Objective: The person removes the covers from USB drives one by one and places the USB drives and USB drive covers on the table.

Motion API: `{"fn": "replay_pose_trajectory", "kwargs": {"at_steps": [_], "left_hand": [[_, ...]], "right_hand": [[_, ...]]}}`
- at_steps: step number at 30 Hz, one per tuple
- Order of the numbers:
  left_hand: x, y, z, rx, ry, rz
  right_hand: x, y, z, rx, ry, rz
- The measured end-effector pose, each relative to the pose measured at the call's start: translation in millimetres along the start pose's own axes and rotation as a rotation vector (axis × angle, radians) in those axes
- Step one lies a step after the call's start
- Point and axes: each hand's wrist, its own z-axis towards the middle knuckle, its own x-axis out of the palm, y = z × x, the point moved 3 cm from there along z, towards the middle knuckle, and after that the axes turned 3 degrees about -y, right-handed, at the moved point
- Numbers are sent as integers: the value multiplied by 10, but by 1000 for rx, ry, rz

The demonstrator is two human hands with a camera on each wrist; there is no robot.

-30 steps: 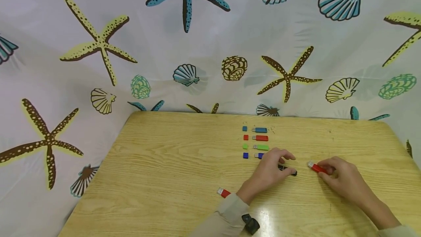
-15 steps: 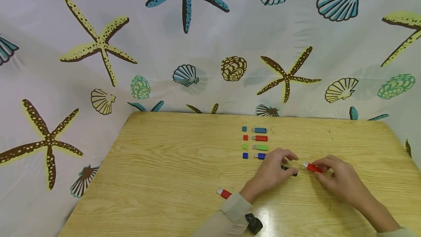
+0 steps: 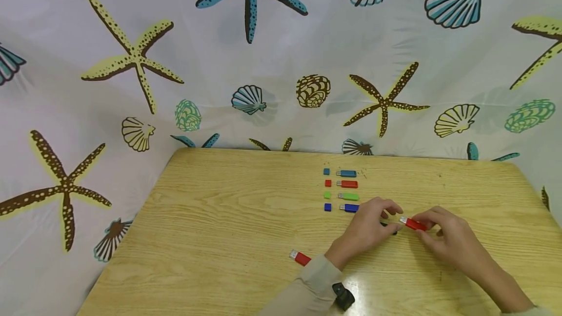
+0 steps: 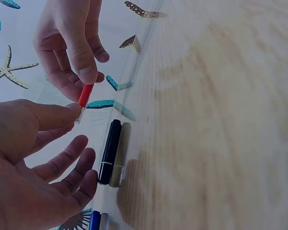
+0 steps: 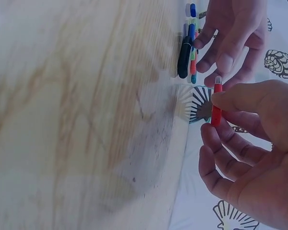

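Note:
In the head view, my right hand [image 3: 454, 238] pinches a red USB stick [image 3: 414, 224] between thumb and fingers, its bare metal plug pointing left. Facing that plug is my left hand [image 3: 366, 226], thumb and fingers apart with a gap between them. The right wrist view shows the red stick's plug [image 5: 218, 80] close to the left fingertips but not gripped. Beneath the left hand lies a black stick-shaped item [image 4: 109, 151] with a pale band, mostly hidden from the head camera. Another red USB stick [image 3: 300, 257] lies beside the left sleeve, which partly covers it.
Farther back, blue [image 3: 348, 173], red [image 3: 349, 184], green [image 3: 350, 196] and dark blue [image 3: 350, 207] USB sticks lie in a column, each with a matching cap to its left, such as the red cap [image 3: 328, 183]. A patterned cloth [image 3: 281, 62] hangs behind the table [image 3: 219, 218].
The right hand has brought the red USB stick leftward, closer to the left hand. My left hand has shifted slightly right, covering more of the black item and uncovering more of the dark blue stick.

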Motion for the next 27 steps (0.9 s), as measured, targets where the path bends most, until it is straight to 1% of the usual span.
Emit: {"fn": "replay_pose_trajectory", "kwargs": {"at_steps": [4, 8, 13, 20, 27], "left_hand": [[12, 1, 9, 10, 3, 6], [23, 2, 19, 21, 4, -22], [36, 1, 17, 35, 1, -57], [23, 11, 8, 35, 7, -118], [-10, 38, -9, 31, -6, -150]], "right_hand": [[1, 22, 5, -7, 2, 2], [2, 35, 10, -7, 6, 11], [11, 55, 12, -31, -5, 24], [31, 74, 30, -36, -1, 37], [43, 108, 51, -38, 6, 47]]}}
